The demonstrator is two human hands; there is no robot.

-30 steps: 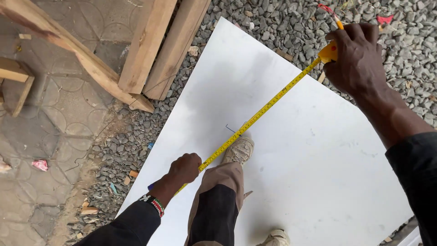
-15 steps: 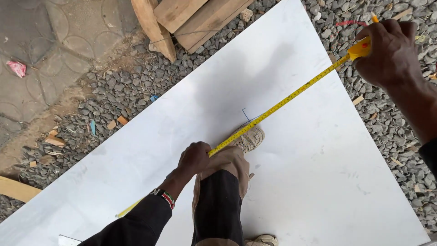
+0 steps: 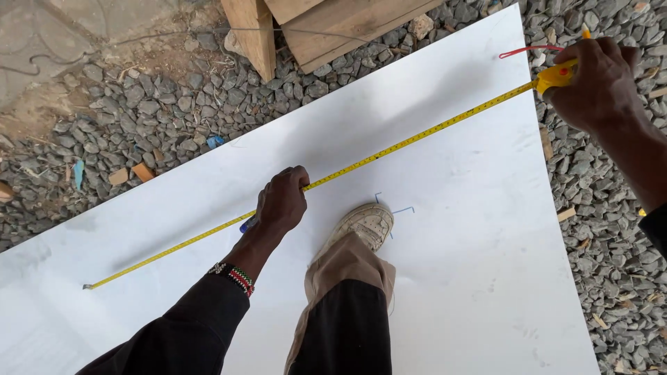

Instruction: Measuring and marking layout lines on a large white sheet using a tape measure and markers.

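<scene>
A large white sheet (image 3: 451,229) lies on grey gravel. A yellow tape measure (image 3: 417,139) is stretched across it from its hook end at the lower left to its yellow case at the upper right. My right hand (image 3: 597,80) grips the case (image 3: 556,75) just beyond the sheet's right edge. My left hand (image 3: 281,201) presses the tape down near the sheet's middle and holds a blue pen, whose tip shows below the fist. Blue pen marks (image 3: 396,208) sit on the sheet by my shoe (image 3: 361,226), which stands on the sheet.
Wooden planks (image 3: 319,24) lie at the top, overlapping the sheet's far edge. Loose gravel (image 3: 139,118) with small scraps surrounds the sheet on the left and right. Paved ground shows at the upper left corner.
The view has shifted, so the sheet's left end and the tape's hook now show. My left hand has slid left along the tape, away from my shoe. My right hand still holds the case.
</scene>
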